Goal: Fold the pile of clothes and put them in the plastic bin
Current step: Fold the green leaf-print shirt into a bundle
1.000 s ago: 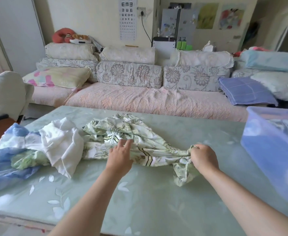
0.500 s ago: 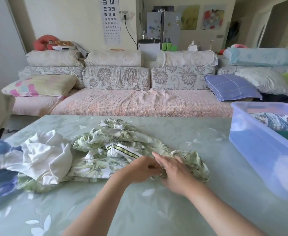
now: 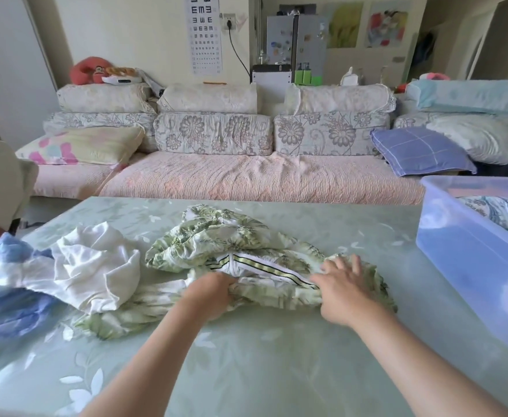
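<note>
On the worktop, left of the bin, the left hand clenches the garment's near edge. The right hand presses flat on it, nearer the bin. The garment's long axis runs sideways, pointing at the bin. A white cloth lies farther from the bin.

Bare left hand, right hand, forearms.
</note>
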`<state>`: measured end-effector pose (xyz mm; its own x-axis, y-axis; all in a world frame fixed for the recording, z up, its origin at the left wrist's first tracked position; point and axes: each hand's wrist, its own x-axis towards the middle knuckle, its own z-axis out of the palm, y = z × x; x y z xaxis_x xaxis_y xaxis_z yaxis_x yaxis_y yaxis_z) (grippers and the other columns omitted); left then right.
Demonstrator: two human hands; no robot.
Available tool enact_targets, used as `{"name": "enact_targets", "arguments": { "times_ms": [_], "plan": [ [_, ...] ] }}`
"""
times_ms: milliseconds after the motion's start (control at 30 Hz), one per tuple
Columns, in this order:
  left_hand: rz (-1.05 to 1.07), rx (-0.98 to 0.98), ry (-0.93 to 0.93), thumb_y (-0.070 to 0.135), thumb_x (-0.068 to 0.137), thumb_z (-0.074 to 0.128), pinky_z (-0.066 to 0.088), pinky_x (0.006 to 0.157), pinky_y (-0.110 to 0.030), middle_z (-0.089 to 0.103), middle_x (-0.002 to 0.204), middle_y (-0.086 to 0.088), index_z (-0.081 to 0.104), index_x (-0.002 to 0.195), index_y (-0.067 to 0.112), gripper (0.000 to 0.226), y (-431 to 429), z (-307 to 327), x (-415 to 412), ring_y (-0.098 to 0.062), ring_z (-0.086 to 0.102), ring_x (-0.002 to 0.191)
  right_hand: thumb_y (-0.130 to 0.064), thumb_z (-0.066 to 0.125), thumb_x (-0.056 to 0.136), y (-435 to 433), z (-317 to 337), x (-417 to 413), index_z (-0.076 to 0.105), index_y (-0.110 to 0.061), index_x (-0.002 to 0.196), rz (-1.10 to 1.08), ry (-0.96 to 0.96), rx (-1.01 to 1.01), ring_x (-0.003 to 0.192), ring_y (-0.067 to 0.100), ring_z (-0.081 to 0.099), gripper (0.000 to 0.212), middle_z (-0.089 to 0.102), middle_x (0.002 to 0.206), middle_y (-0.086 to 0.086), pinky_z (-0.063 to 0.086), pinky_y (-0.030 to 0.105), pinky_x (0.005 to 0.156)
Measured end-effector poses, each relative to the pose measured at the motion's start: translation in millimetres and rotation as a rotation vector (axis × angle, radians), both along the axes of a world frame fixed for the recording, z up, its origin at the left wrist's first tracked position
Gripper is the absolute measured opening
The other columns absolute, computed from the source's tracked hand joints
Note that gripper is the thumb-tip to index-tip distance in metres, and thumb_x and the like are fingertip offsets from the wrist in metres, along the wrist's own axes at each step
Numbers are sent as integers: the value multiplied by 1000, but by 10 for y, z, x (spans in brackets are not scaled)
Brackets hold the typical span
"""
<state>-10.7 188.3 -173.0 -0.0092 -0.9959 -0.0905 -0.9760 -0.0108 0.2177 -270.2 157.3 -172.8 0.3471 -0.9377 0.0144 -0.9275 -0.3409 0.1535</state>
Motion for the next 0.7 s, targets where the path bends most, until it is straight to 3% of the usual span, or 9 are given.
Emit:
{"name": "enact_targets", "arguments": {
  "times_ms": [67,133,200,300,400,500,567,633,700],
  "plan": [
    [-95,68,148,11,92,54,50,67,-31,68,93,-2,67,105,21,21,32,35,-262,-20,62,81,-11,53,74,76,28,77,27,-40,153,125,-198,192,151,21,6,87,15,163,0,0,46,123],
    [-193,196,235,21,93,57,48,68,-32,67,88,-2,66,94,18,10,64,38,-512,-21,63,80,-7,53,75,135,47,148,17,-46,154,182,-322,312,151,17,10,95,9,165,-11,13,39,123],
    [-293,370,254,39,92,60,43,63,-31,57,77,0,61,86,19,20,120,104,-630,-20,54,71,-3,56,75,125,10,143,27,-51,149,186,-332,353,142,18,34,93,22,159,-18,36,39,113],
    [-327,640,499,41,89,67,40,63,-30,55,79,0,65,103,22,24,174,267,-506,-20,46,70,5,51,77,47,-60,56,54,-52,130,148,-308,371,118,17,56,79,49,137,-18,51,36,95],
    [-195,477,741,22,94,64,56,75,-29,72,98,2,65,121,27,28,82,276,-218,-18,67,82,8,45,76,-14,13,103,74,-32,103,110,-297,326,95,24,65,57,67,108,0,57,38,83],
    [-42,-75,376,11,96,54,60,79,-32,67,111,6,65,112,31,28,-41,171,-3,-13,66,95,9,41,71,39,132,78,63,-16,69,60,-180,395,66,23,56,34,57,71,6,45,30,57],
    [26,-277,69,10,90,58,57,86,-30,47,133,5,53,128,41,49,-71,73,137,-15,51,116,4,44,71,88,190,18,53,-13,63,24,16,543,61,23,46,21,48,62,5,37,29,55],
    [74,-211,0,11,84,63,54,88,-29,24,149,-3,23,149,44,83,-99,-13,223,-24,40,129,-1,49,76,123,278,-7,52,-15,61,2,110,644,60,20,46,21,49,61,0,36,25,52],
    [99,-75,46,10,87,58,53,74,-22,34,148,-10,14,153,42,85,-102,-44,220,-20,56,109,1,47,78,116,351,22,60,-23,61,-19,-60,679,61,16,57,33,58,64,-11,45,23,53]
  ]
}}
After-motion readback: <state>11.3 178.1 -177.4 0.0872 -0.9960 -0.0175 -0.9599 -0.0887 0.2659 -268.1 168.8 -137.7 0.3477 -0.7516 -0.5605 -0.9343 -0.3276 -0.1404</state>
